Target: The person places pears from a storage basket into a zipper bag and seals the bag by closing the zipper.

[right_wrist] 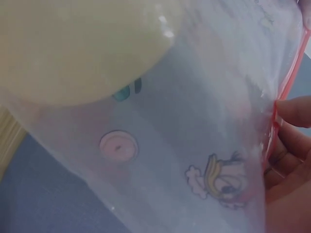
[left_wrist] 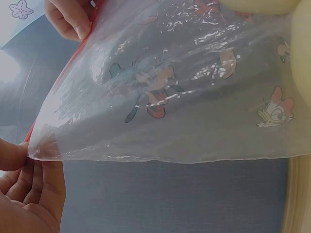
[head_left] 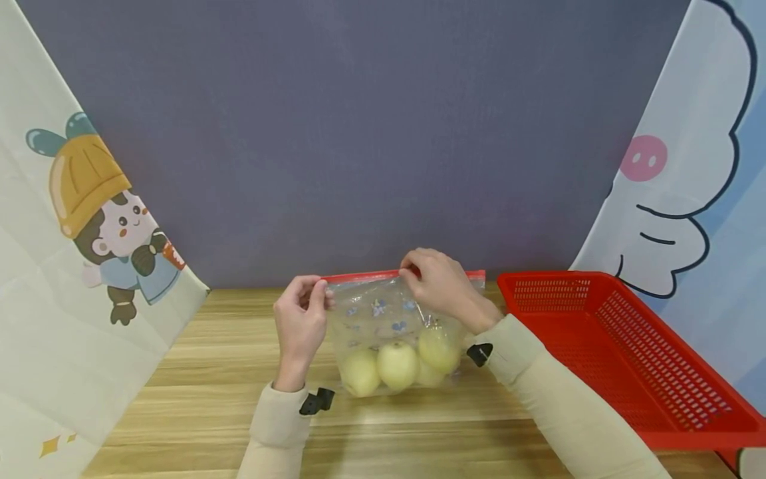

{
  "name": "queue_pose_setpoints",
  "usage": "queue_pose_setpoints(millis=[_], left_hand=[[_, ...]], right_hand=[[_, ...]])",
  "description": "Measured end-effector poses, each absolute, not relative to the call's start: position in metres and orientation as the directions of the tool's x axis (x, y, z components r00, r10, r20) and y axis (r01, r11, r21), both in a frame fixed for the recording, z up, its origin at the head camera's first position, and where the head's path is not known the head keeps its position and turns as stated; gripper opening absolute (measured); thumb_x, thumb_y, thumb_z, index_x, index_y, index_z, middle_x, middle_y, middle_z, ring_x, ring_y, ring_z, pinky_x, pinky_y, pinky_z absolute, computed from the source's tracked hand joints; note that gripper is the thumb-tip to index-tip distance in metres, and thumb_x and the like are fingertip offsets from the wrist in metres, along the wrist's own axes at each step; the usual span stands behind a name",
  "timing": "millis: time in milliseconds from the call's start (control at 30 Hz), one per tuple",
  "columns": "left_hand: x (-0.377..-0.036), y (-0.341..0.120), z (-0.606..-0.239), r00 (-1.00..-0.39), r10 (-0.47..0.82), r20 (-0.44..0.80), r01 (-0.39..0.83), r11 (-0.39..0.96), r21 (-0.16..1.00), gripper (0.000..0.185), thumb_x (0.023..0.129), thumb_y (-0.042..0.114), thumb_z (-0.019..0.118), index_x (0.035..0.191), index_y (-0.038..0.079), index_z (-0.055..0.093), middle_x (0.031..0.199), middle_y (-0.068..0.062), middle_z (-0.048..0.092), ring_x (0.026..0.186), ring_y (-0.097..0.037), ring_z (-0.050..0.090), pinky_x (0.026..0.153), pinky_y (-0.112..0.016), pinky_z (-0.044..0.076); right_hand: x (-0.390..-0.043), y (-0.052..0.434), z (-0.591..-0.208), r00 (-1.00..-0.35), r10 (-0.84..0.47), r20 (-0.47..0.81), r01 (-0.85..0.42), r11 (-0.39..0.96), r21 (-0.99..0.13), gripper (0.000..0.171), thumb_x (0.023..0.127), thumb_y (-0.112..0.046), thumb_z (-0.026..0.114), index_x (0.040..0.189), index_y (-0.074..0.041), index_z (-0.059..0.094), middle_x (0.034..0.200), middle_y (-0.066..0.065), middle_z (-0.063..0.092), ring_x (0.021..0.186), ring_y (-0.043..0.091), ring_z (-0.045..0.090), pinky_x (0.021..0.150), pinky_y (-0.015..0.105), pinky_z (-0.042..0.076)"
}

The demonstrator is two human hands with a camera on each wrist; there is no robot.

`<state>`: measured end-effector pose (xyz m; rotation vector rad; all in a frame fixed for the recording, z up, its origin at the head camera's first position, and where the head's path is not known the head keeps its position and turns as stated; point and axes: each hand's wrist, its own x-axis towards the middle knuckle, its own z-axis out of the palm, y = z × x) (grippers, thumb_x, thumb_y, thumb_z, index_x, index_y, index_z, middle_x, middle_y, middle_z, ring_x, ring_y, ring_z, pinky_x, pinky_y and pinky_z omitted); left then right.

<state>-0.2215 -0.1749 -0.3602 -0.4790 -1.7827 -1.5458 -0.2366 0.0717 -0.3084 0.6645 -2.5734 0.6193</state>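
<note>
Standing upright on the wooden table (head_left: 197,399), a clear printed zip bag (head_left: 383,313) is held between the two hands. Its left top corner is pinched by the left hand (head_left: 299,326), while its red seal strip (head_left: 365,275) is pinched further along, right of the middle, by the fingers of the right hand (head_left: 439,286). Several pale yellow-green fruits (head_left: 397,364) are seen resting in the bottom of the bag, below and between both hands. A red plastic basket (head_left: 628,359) is placed to the right, just beside the bag.
</note>
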Motion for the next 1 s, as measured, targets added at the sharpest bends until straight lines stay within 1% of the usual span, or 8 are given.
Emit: queue_pose_setpoints(millis=[100,233,367,467,733,900,1000], left_hand=[[-0.22,-0.174,-0.358,-0.673,-0.175,0.718,0.683,0.225,0.695,0.008,0.098,-0.003,0.064,0.097,-0.011,0.067,0.077,-0.021,0.069,0.061,-0.032,0.066,0.055,-0.02,0.056],[-0.209,-0.17,-0.347,-0.666,-0.171,0.727,0.689,0.234,0.686,0.007,0.097,-0.008,0.063,0.095,-0.015,0.065,0.076,-0.025,0.067,0.061,-0.037,0.064,0.055,-0.021,0.057],[-0.2,-0.168,-0.339,-0.654,-0.164,0.738,0.699,0.242,0.673,0.007,0.097,-0.008,0.062,0.095,-0.015,0.064,0.076,-0.025,0.067,0.061,-0.033,0.065,0.056,-0.021,0.057],[-0.199,-0.168,-0.339,-0.652,-0.165,0.74,0.7,0.243,0.671,0.007,0.097,-0.007,0.062,0.096,-0.014,0.065,0.077,-0.024,0.067,0.061,-0.03,0.066,0.056,-0.02,0.057],[-0.195,-0.166,-0.334,-0.663,-0.167,0.73,0.689,0.246,0.682,0.006,0.096,-0.011,0.062,0.094,-0.016,0.064,0.076,-0.026,0.067,0.061,-0.03,0.066,0.056,-0.02,0.057],[-0.196,-0.166,-0.335,-0.669,-0.175,0.722,0.684,0.236,0.691,0.007,0.097,-0.009,0.062,0.095,-0.015,0.064,0.076,-0.025,0.067,0.061,-0.02,0.066,0.056,-0.018,0.056],[-0.196,-0.167,-0.334,-0.674,-0.177,0.717,0.68,0.233,0.696,0.006,0.096,-0.01,0.062,0.095,-0.016,0.064,0.076,-0.026,0.067,0.061,-0.019,0.065,0.056,-0.019,0.056]], right_hand=[[-0.237,0.073,-0.308,-0.806,-0.344,0.482,-0.524,0.793,-0.312,0.013,0.1,-0.02,0.063,0.103,-0.011,0.072,0.097,0.0,0.068,0.085,0.017,0.061,0.072,0.035,0.055],[-0.237,0.075,-0.308,-0.808,-0.338,0.482,-0.517,0.8,-0.304,0.012,0.1,-0.02,0.064,0.102,-0.011,0.072,0.095,-0.001,0.068,0.084,0.017,0.06,0.071,0.035,0.055],[-0.237,0.077,-0.309,-0.805,-0.337,0.489,-0.518,0.801,-0.302,0.013,0.099,-0.02,0.064,0.102,-0.01,0.072,0.095,0.0,0.068,0.084,0.017,0.061,0.071,0.035,0.055],[-0.237,0.079,-0.309,-0.804,-0.338,0.489,-0.519,0.799,-0.303,0.013,0.1,-0.019,0.063,0.102,-0.01,0.072,0.096,0.001,0.068,0.084,0.018,0.061,0.072,0.035,0.055],[-0.236,0.083,-0.309,-0.812,-0.334,0.479,-0.511,0.803,-0.306,0.014,0.1,-0.02,0.062,0.103,-0.01,0.072,0.097,0.001,0.069,0.084,0.018,0.061,0.072,0.035,0.055],[-0.235,0.086,-0.309,-0.811,-0.335,0.48,-0.512,0.804,-0.302,0.014,0.1,-0.02,0.062,0.103,-0.01,0.072,0.098,0.002,0.069,0.085,0.018,0.061,0.073,0.036,0.056],[-0.234,0.088,-0.308,-0.808,-0.334,0.486,-0.512,0.806,-0.298,0.015,0.1,-0.02,0.062,0.103,-0.01,0.072,0.098,0.002,0.07,0.086,0.019,0.062,0.074,0.036,0.056]])
